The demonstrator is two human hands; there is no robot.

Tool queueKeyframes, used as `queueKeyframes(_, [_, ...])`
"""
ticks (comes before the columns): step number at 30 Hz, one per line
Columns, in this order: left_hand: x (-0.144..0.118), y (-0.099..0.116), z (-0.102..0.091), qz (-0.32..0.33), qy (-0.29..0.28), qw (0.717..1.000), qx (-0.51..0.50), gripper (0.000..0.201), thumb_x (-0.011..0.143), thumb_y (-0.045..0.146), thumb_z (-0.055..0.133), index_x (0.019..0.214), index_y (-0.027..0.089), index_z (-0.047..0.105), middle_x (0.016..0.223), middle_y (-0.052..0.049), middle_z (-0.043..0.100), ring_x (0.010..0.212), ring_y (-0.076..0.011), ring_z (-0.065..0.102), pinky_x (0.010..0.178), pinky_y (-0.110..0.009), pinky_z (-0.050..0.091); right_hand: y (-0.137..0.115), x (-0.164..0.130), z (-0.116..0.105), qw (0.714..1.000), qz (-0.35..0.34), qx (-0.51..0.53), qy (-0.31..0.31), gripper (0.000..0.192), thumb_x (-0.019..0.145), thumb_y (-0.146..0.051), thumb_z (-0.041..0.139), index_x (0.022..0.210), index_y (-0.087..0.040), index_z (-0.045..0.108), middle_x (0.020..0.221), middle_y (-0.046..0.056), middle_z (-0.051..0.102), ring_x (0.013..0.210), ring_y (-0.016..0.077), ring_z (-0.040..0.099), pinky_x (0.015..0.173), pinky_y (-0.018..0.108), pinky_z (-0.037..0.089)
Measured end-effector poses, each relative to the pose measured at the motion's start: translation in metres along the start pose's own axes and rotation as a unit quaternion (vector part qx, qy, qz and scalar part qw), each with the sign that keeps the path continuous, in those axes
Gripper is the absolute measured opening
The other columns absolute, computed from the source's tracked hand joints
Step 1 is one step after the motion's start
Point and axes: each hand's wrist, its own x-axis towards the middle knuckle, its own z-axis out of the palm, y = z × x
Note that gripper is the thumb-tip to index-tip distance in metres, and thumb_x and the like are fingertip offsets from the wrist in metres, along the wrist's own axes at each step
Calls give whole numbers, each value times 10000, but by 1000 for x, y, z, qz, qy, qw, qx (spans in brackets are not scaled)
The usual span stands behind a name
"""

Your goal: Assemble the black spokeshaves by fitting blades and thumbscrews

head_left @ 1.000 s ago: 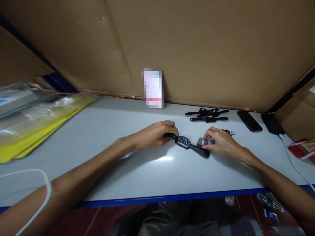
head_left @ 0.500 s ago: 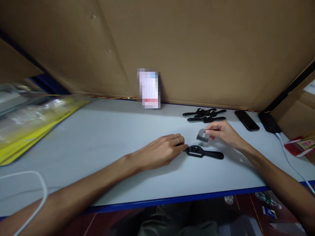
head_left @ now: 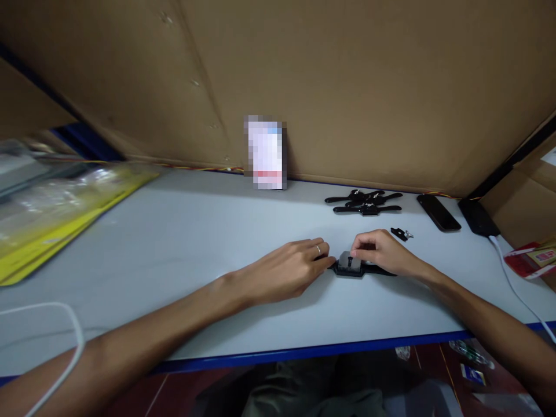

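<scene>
A black spokeshave body [head_left: 379,270] lies on the table, its left handle covered by my left hand [head_left: 304,263], whose fingers are closed round it. My right hand [head_left: 377,250] pinches a flat grey metal blade [head_left: 344,262] by its right edge. The blade rests over the middle of the spokeshave, and a dark slot shows in it. Just beyond my right hand lie a small black cap plate [head_left: 398,234] and a silver thumbscrew [head_left: 409,234].
Several black spokeshaves [head_left: 368,208] lie together at the back, left of a dark phone [head_left: 438,212] and a black power bank [head_left: 478,218] with a white cable. A blurred screen [head_left: 266,153] leans on the cardboard wall [head_left: 347,87]. Clear plastic bags [head_left: 73,197] lie on yellow sheets at left.
My right hand has brought the blade left and down onto the spokeshave's middle. The cap plate and thumbscrew behind it are now exposed. My left hand has stayed on the handle.
</scene>
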Motion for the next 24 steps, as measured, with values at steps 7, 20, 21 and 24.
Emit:
queueKeyframes(7, [0,0,-2,-11,-11,1000,-2,394,948,8,359,1154,126,674,928,-102,663,875,-207,623,711,-323,540,1,0,2,999,-1,-33,-15,145,886,-244,646,754,-189,670,677,-19,617,650,123,513,633,271,370])
queueKeyframes(20, [3,3,-6,-39,-20,999,-6,273,1018,142,403,1051,153,673,907,-78,622,821,-205,565,713,-325,469,-4,-4,1,998,-16,-58,-28,164,913,-229,588,757,-198,626,669,-27,566,630,125,464,619,281,339])
queueKeyframes(21, [3,3,-6,-41,-22,999,-6,273,1024,155,400,1051,152,672,914,-78,621,823,-206,562,714,-329,467,-4,-4,0,998,-18,-61,-29,166,914,-227,584,755,-200,621,668,-28,565,627,125,460,619,282,336])
queueKeyframes(24, [4,2,-5,-44,-29,999,-5,276,1032,169,390,1060,151,664,929,-77,618,833,-208,560,722,-334,470,-6,-4,-1,996,-34,-75,-33,181,920,-213,568,741,-205,592,653,-36,534,611,121,427,616,284,319])
